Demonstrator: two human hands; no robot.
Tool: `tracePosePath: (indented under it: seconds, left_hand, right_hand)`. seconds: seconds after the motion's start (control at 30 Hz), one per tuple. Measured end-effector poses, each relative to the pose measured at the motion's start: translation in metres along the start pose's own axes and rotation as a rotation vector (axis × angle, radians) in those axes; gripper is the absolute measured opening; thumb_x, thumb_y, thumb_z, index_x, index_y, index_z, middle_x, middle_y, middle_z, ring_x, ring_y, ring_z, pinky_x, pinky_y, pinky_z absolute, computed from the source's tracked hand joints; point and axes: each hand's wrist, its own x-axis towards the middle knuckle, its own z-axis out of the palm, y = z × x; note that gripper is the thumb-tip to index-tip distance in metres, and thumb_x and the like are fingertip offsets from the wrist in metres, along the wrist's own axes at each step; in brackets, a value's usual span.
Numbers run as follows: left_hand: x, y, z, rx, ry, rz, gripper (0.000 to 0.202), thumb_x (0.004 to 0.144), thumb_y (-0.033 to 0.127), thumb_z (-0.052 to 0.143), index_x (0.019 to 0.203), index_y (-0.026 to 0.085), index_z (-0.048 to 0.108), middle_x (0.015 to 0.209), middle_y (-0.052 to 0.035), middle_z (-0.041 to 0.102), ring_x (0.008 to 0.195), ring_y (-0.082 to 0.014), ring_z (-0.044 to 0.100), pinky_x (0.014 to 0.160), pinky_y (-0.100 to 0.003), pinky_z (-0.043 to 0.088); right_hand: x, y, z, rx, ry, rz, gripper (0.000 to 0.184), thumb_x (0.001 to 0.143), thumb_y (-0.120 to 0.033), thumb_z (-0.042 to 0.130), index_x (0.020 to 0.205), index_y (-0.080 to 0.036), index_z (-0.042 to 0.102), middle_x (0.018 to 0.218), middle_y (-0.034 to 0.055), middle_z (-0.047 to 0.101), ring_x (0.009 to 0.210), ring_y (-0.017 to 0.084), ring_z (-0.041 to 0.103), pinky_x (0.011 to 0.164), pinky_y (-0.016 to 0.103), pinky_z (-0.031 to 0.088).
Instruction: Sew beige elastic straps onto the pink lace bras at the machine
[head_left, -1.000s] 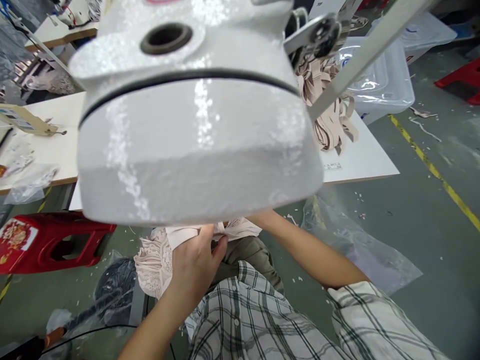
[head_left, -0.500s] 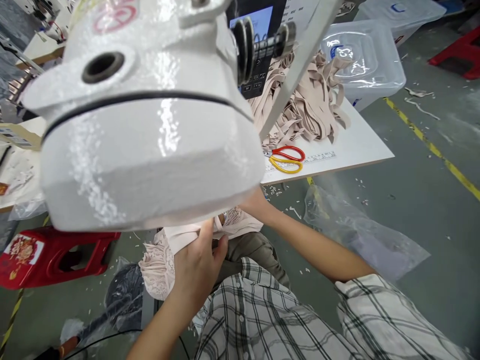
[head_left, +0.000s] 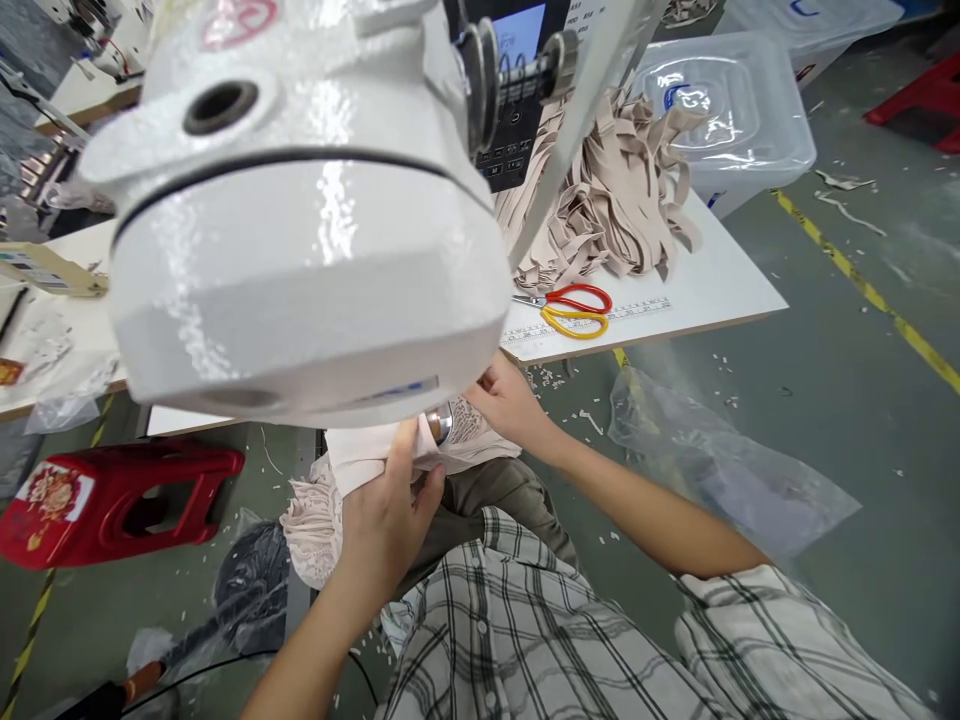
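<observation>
A large white sewing machine head [head_left: 300,230] fills the upper left of the view and hides the sewing area below it. My left hand [head_left: 390,510] is closed on a pale pink lace fabric piece [head_left: 360,465] just under the machine's front edge. My right hand [head_left: 510,400] reaches in from the right and rests on the same fabric near a small metal part [head_left: 439,422]; its fingertips are partly hidden. More lace [head_left: 307,525] hangs down over my lap.
Red and yellow scissors [head_left: 574,310] lie on the white table [head_left: 712,285] beside a heap of beige straps [head_left: 615,200]. Clear plastic bins [head_left: 742,120] stand behind. A red stool [head_left: 112,500] sits at left, plastic bags [head_left: 720,470] on the floor at right.
The view has shifted so the scissors and control panel show. My right hand has come out from under the machine and is now visible on the fabric; my left hand keeps its grip.
</observation>
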Motion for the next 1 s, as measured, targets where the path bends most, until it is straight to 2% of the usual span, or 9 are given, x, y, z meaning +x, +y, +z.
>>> tracePosePath:
  seconds: [0.2, 0.4, 0.57, 0.6, 0.67, 0.73, 0.77, 0.87, 1.0]
  left_hand:
    - [-0.004, -0.008, 0.021, -0.087, 0.245, 0.077, 0.094, 0.090, 0.051, 0.062, 0.157, 0.010, 0.011, 0.144, -0.0291, 0.049, 0.119, -0.0391, 0.062, 0.075, -0.039, 0.059]
    - [-0.037, 0.026, 0.028, -0.071, 0.204, 0.220, 0.100, 0.090, 0.045, 0.065, 0.158, 0.009, 0.002, 0.144, -0.0289, 0.049, 0.123, -0.0395, 0.060, 0.084, -0.043, 0.060]
    - [-0.052, 0.044, 0.000, -0.437, 0.081, 0.415, 0.064, 0.096, 0.028, 0.054, 0.152, 0.011, 0.027, 0.106, -0.0134, 0.074, 0.099, -0.0226, 0.071, 0.086, -0.032, 0.058]
    - [-0.049, 0.043, -0.007, -0.445, 0.116, 0.450, 0.056, 0.096, 0.022, 0.052, 0.148, 0.013, 0.035, 0.107, -0.0129, 0.073, 0.102, -0.0222, 0.070, 0.090, -0.034, 0.057]
    - [-0.038, 0.039, -0.014, -0.329, 0.139, 0.507, 0.038, 0.094, 0.017, 0.050, 0.132, 0.015, 0.053, 0.115, -0.0144, 0.070, 0.111, -0.0262, 0.065, 0.098, -0.043, 0.051]
    - [-0.026, 0.030, -0.013, -0.198, 0.025, 0.418, 0.021, 0.096, 0.022, 0.048, 0.101, 0.014, 0.067, 0.099, -0.0145, 0.072, 0.100, -0.0289, 0.067, 0.092, -0.046, 0.051]
    - [-0.019, 0.024, -0.010, -0.217, -0.076, 0.292, 0.027, 0.097, 0.027, 0.046, 0.085, 0.015, 0.067, 0.083, -0.0126, 0.070, 0.088, -0.0273, 0.067, 0.085, -0.044, 0.052]
    - [-0.004, 0.004, 0.008, -0.531, -0.407, -0.088, 0.048, 0.100, 0.042, 0.037, 0.063, 0.018, 0.057, 0.056, -0.0060, 0.059, 0.062, -0.0215, 0.062, 0.072, -0.039, 0.052]
    - [0.004, -0.014, 0.032, -1.258, -0.684, -0.311, 0.041, 0.094, 0.053, 0.047, 0.074, 0.018, 0.059, 0.052, 0.0006, 0.055, 0.056, -0.0179, 0.062, 0.073, -0.036, 0.054]
  right_hand:
    - [-0.016, -0.005, 0.000, 0.041, -0.036, 0.096, 0.037, 0.092, -0.053, 0.056, 0.113, -0.023, 0.055, 0.104, 0.0060, 0.062, 0.097, 0.018, 0.060, 0.085, 0.033, 0.051]
    - [-0.055, -0.027, -0.004, -0.094, -0.130, 0.104, 0.040, 0.084, -0.048, 0.070, 0.112, -0.022, 0.058, 0.105, 0.0070, 0.064, 0.093, 0.021, 0.061, 0.074, 0.032, 0.053]
    - [-0.081, -0.037, -0.013, 0.100, 0.128, 0.223, 0.021, 0.093, -0.041, 0.059, 0.099, -0.022, 0.064, 0.089, 0.0016, 0.068, 0.077, 0.015, 0.061, 0.067, 0.027, 0.051]
    - [-0.083, -0.039, -0.013, 0.076, 0.083, 0.214, 0.019, 0.092, -0.038, 0.059, 0.095, -0.021, 0.065, 0.085, 0.0006, 0.067, 0.074, 0.015, 0.061, 0.065, 0.026, 0.050]
    - [-0.087, -0.041, -0.012, -0.008, -0.257, 0.159, 0.014, 0.090, -0.031, 0.060, 0.086, -0.019, 0.066, 0.079, -0.0010, 0.067, 0.071, 0.013, 0.060, 0.063, 0.024, 0.047]
    - [-0.087, -0.040, -0.008, -0.174, -0.627, 0.051, 0.016, 0.090, -0.025, 0.059, 0.078, -0.018, 0.067, 0.074, -0.0014, 0.066, 0.068, 0.012, 0.059, 0.061, 0.023, 0.044]
    - [-0.086, -0.038, -0.006, -0.303, -0.685, -0.019, 0.019, 0.091, -0.024, 0.057, 0.077, -0.017, 0.067, 0.073, -0.0003, 0.066, 0.067, 0.012, 0.058, 0.061, 0.023, 0.043]
    - [-0.080, -0.025, 0.001, -0.721, -0.490, -0.252, 0.028, 0.098, -0.024, 0.048, 0.081, -0.016, 0.070, 0.073, 0.0046, 0.066, 0.066, 0.015, 0.058, 0.058, 0.027, 0.039]
    - [-0.074, -0.009, 0.004, -0.792, -0.324, -0.469, 0.026, 0.098, -0.020, 0.045, 0.097, -0.020, 0.071, 0.084, 0.0064, 0.072, 0.077, 0.019, 0.063, 0.067, 0.031, 0.047]
